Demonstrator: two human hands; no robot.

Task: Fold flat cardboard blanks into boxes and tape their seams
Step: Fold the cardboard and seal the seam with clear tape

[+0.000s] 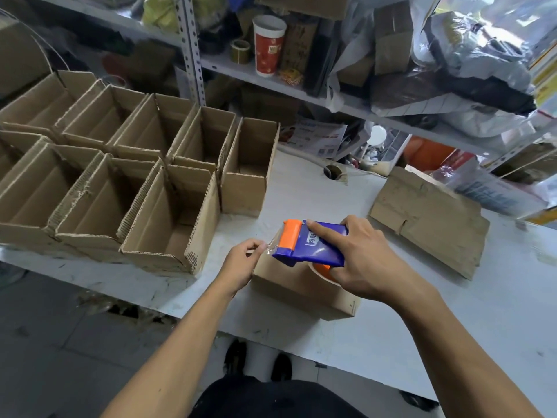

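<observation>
The person is standing at the white worktop (301, 182), holding a blue tape dispenser (310, 247) with an orange cap just above a small closed cardboard box (301, 289) near the worktop's front edge. The right hand (366, 262) is gripping the dispenser, its fingers (324, 232) wrapped over the blue body with the forefinger lying straight along the top. The left hand (241, 262) is pinching the loose end of clear tape (269, 245) between thumb and fingertips, right at the dispenser's orange mouth. An orange tape core is peeking out under the dispenser, against the box top.

To the left, a cluster of open-topped folded boxes (126, 176) is sitting in two rows, pressed side by side, flaps standing up. To the right, a stack of flat cardboard blanks (431, 218) is lying on the worktop, well apart from the box being taped. Behind, a metal shelf (271, 76) is carrying a red and white paper cup (268, 45), a roll of tape, cartons and plastic bags. Dark shoes are showing on the floor below the worktop's edge.
</observation>
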